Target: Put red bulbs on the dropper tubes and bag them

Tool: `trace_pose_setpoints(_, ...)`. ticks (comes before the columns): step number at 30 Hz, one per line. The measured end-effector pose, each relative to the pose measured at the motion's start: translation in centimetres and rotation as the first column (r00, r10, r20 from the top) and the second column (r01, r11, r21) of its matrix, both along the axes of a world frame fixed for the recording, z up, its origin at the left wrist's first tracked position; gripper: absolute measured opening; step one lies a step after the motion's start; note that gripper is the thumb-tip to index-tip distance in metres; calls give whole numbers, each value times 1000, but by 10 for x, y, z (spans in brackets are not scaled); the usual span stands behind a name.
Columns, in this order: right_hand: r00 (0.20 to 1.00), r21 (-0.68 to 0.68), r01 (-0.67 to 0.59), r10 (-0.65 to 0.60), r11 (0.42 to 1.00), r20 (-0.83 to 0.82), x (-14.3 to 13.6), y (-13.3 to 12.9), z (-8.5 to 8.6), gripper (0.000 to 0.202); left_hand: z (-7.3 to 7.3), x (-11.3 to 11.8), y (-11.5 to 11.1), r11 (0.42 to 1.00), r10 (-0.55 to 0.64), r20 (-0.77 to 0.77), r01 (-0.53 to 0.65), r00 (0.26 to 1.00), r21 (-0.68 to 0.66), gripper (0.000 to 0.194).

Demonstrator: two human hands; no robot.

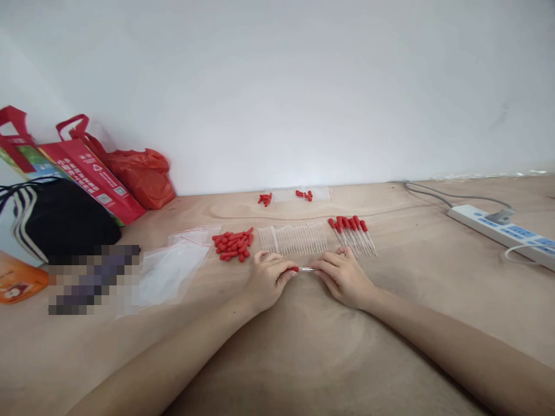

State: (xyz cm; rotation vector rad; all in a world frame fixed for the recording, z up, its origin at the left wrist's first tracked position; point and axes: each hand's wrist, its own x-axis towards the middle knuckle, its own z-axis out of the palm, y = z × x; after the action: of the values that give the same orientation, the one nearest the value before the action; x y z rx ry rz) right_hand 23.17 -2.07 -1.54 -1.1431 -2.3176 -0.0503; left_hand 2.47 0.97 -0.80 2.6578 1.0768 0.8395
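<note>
Between my two hands a clear dropper tube [307, 269] lies level, with a red rubber bulb [293, 268] at its left end. My left hand [269, 277] pinches the bulb, and my right hand [342, 276] pinches the tube's other end, partly hiding it. Just beyond my fingers a row of bare clear tubes [295, 238] lies side by side. Left of that row is a pile of loose red bulbs [233, 245]. On the right, several droppers with red bulbs fitted [353, 232] lie slanted together.
Clear zip bags [173, 271] lie left of the bulb pile. Farther back, another bag [318, 193] lies by a few red bulbs [265, 199]. A white power strip [511, 234] with a grey cable is at right. Red bags [143, 173] and a black drawstring bag [78, 219] stand at left.
</note>
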Motion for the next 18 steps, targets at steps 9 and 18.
trace_pose_setpoints(9, 995, 32, -76, 78, 997, -63, 2, 3, -4, 20, -2, 0, -1, 997, -81, -7, 81, 997, 3, 10)
trace_pose_setpoints(18, 997, 170, -61, 51, 984, 61, -3, 1, -2, 26, 1, 2, -7, 991, -94, -15, 95, 995, 97, 13)
